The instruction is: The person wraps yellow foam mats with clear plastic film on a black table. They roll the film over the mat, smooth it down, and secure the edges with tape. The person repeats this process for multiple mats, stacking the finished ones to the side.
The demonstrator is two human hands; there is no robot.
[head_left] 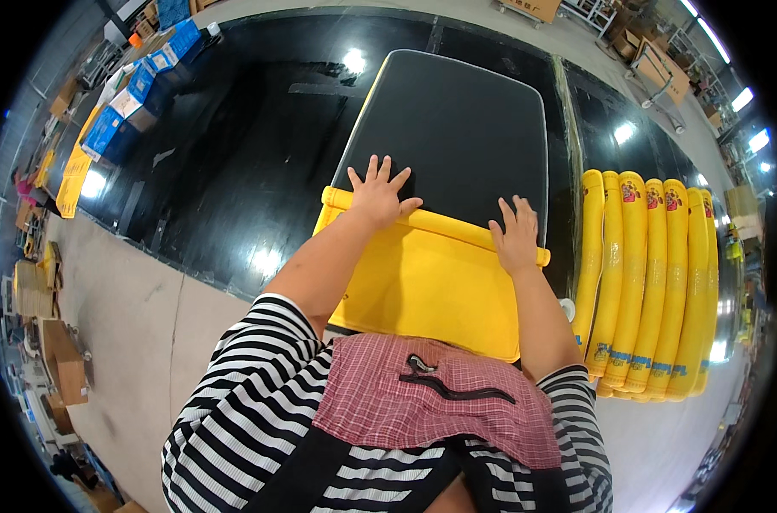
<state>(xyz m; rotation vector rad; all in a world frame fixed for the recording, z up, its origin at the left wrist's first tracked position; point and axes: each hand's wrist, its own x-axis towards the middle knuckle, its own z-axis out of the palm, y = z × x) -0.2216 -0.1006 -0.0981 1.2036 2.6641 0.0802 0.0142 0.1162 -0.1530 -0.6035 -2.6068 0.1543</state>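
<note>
Two hands (376, 198) (517, 239); blue-lettered yellow rolls (629, 274)

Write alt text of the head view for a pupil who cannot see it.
A person's left hand and right hand spread over a yellow roll along the near edge of a black sheet on a shiny black table. More yellow rolls lie side by side at right.
</note>
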